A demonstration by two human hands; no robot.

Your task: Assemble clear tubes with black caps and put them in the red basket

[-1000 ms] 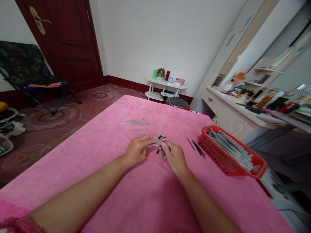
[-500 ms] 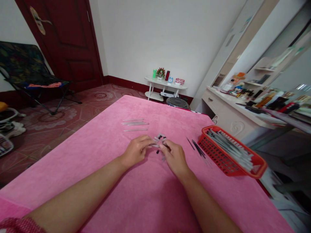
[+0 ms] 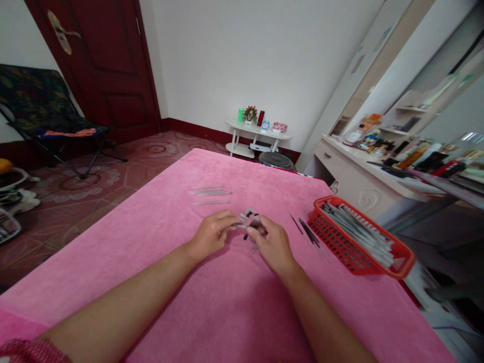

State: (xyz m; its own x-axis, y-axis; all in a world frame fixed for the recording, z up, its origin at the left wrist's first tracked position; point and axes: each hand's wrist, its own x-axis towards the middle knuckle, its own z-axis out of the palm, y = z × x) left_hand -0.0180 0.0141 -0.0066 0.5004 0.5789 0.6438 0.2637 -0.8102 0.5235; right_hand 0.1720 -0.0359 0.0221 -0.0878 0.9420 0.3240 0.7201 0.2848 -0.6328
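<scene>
On the pink cloth (image 3: 227,302) both my hands meet over a small pile of grey and black pen parts (image 3: 249,214). My left hand (image 3: 212,234) has its fingers curled, pinching a thin clear pen tube that points right. My right hand (image 3: 273,243) is closed too, its fingertips at the other end of that tube, on a small part I cannot make out. Several clear tubes (image 3: 210,193) lie in a row further away on the cloth. A few thin black refills (image 3: 307,231) lie to the right of my right hand.
A red plastic basket (image 3: 340,245) full of pens stands at the cloth's right edge. Beyond it is a dresser (image 3: 351,179) crowded with bottles. A folding chair (image 3: 41,108), a dark red door and a small white table (image 3: 257,135) stand across the tiled floor.
My right hand has shifted slightly up and to the left, closer to the pile; my left hand has stayed where it was.
</scene>
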